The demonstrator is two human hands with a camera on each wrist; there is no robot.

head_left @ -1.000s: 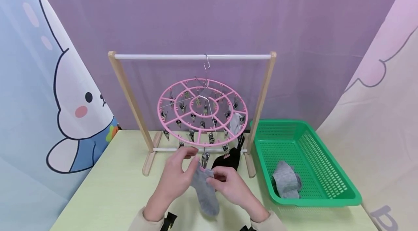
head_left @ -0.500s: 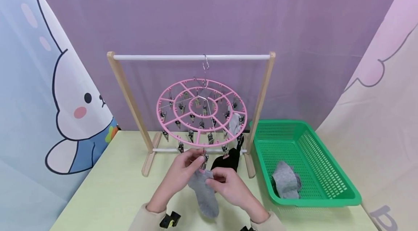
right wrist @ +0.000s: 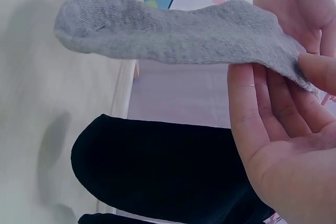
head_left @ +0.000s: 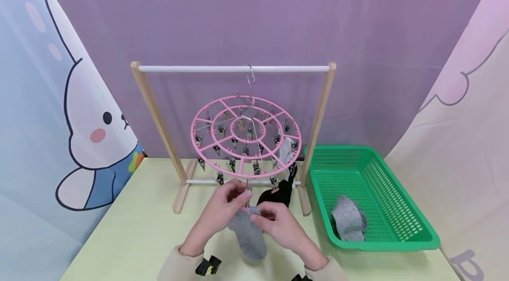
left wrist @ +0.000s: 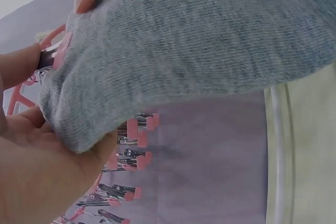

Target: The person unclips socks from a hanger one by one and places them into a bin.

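Note:
A grey sock [head_left: 251, 243] hangs toe-down below the front of a pink round drying hanger [head_left: 243, 176]. My left hand [head_left: 221, 206] pinches a metal clip [left wrist: 49, 56] at the sock's cuff. In the left wrist view, the clip's pink tip lies over the cuff edge, and part of the cuff rests against the fingers. My right hand [head_left: 283, 227] pinches the cuff's right side between thumb and fingers. A black sock [right wrist: 157, 166] hangs just behind the right hand. A lighter sock [head_left: 285, 150] hangs farther back on the right.
The hanger hooks over the white bar [head_left: 191, 69] of a wooden stand [head_left: 159, 122]. Several more clips dangle from its rings. At right stands a green basket [head_left: 397, 244] holding grey fabric [head_left: 349, 220]. A purple curtain [head_left: 254, 16] closes off the back.
My left hand has shifted from beside the sock's cuff onto the clip above it. The right hand keeps its pinch on the cuff with little movement.

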